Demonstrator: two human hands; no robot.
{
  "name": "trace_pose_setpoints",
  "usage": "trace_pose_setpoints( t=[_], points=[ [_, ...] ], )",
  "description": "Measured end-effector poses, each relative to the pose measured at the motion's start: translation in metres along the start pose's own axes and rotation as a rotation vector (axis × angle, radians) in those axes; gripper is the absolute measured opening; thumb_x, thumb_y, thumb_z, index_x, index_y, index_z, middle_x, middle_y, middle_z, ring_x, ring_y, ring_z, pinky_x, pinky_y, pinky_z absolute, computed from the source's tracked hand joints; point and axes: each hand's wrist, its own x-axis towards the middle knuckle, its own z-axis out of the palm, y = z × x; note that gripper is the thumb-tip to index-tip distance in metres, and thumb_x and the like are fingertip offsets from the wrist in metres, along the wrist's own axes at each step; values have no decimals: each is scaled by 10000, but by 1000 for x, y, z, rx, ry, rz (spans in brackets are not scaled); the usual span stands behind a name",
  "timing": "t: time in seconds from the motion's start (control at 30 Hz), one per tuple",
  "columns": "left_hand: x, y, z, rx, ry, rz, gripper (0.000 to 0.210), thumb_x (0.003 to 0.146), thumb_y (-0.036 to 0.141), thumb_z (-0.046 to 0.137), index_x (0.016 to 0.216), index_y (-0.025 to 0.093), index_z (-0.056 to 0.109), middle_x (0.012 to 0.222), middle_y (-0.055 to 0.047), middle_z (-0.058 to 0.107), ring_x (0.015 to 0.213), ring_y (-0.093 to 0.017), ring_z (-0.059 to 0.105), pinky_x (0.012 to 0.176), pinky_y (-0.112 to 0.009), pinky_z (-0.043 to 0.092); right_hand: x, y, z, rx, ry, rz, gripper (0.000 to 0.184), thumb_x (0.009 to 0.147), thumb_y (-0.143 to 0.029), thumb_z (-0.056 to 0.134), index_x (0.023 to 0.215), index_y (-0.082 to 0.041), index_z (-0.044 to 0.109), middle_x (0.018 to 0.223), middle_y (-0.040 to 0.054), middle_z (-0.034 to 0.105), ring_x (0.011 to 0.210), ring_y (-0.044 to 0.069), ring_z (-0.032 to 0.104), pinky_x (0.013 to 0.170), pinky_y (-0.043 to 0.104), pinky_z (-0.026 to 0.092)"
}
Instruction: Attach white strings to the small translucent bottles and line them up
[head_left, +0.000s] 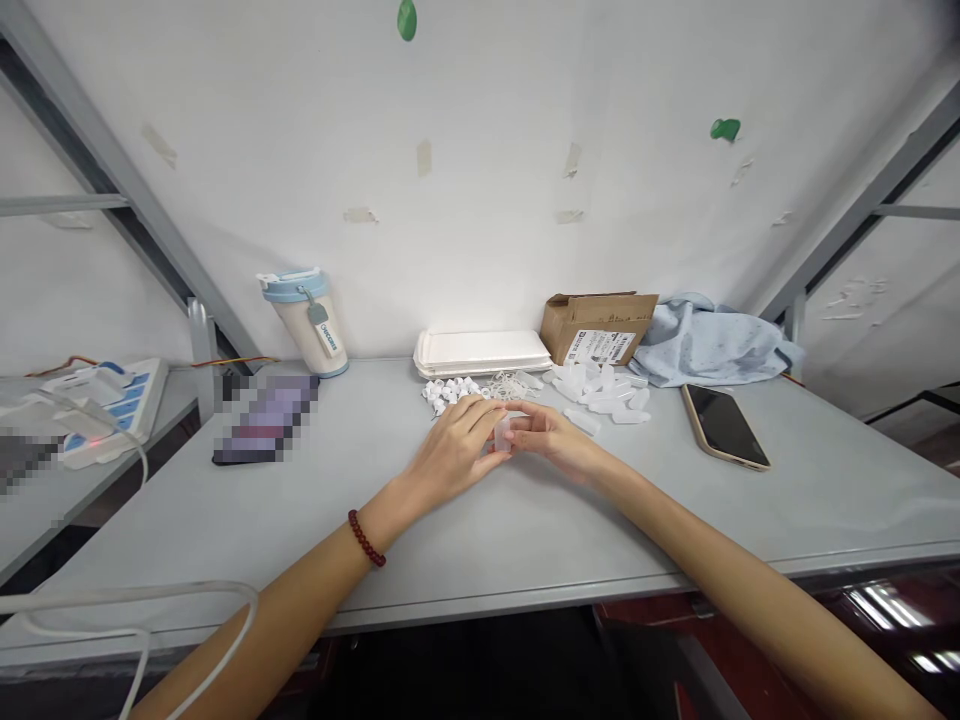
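A small translucent white plastic piece (502, 435) is pinched between my two hands above the table. My left hand (452, 448) is closed on it from the left, and a dark red bead bracelet (366, 540) circles that wrist. From the right, the thumb and fingers of my right hand (553, 436) grip the same piece. Just beyond my hands lie a heap of small white caps (448, 392), some thin whitish strands (511, 384) and a pile of translucent plastic pieces (604, 392). My fingers cover part of the held piece.
White stacked trays (484, 352), a cardboard box (598, 328) and a blue cloth (709, 340) stand along the wall. To the right lies a phone (726, 426). A tumbler (309, 325), a blurred purple item (268, 420) and a power strip (112, 410) are left. A white cable (150, 592) crosses front left.
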Motion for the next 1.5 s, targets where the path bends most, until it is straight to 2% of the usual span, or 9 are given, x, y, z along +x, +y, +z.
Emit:
trace_pose_setpoints(
  t=[0.3,0.63,0.73,0.87,1.0,1.23,1.33,1.5],
  points=[
    [0,0,-1,-38,-13,-97,439,758,306,682,1139,186,500,1135,-98,595,1062,-271,510,888,-456,452,1,0,1,-41,1,0,382,746,-252,681,1111,-163,614,845,59,683,778,165,620,791,329,455],
    [1,0,-4,-58,5,-99,404,726,285,710,1071,182,527,1105,-92,614,1058,-260,503,902,-448,444,0,0,2,-47,-39,4,329,770,-292,659,1072,-163,639,966,77,677,830,165,623,788,303,463],
    [1,0,-5,-60,16,-102,398,714,271,721,1054,179,535,1089,-92,621,1046,-259,512,899,-445,450,1,0,2,-60,4,6,359,751,-294,675,1082,-167,619,902,62,686,771,158,622,765,309,469],
    [2,-1,-6,-48,19,-87,407,714,275,721,1062,182,531,1097,-97,617,1056,-261,515,912,-452,446,1,-2,4,-81,125,-23,370,714,-274,705,1056,-183,596,769,14,670,645,127,599,724,313,477],
    [1,-4,-7,-11,9,-55,446,704,286,733,1079,171,521,1115,-103,610,1075,-266,499,926,-455,435,1,-4,5,-126,147,-43,321,701,-298,707,982,-171,620,802,21,655,657,125,594,717,319,483],
    [3,-6,-15,-58,-79,-91,374,714,298,706,1036,194,544,1091,-87,607,1064,-267,488,907,-453,427,1,0,3,-189,81,-33,347,724,-307,677,1036,-162,631,862,44,660,715,142,604,721,316,486],
    [5,-8,-22,-94,-152,-136,334,713,282,693,1004,196,554,1050,-75,611,1042,-261,482,890,-439,430,1,3,2,-202,22,-22,357,746,-297,653,1077,-165,619,910,56,668,778,160,628,724,310,490],
    [4,-12,-34,-196,-297,-236,328,701,329,697,973,206,562,1008,-58,601,1016,-247,483,856,-402,442,1,6,4,-237,19,9,310,762,-320,653,1027,-164,619,984,81,664,795,180,665,655,280,493]
  ],
)
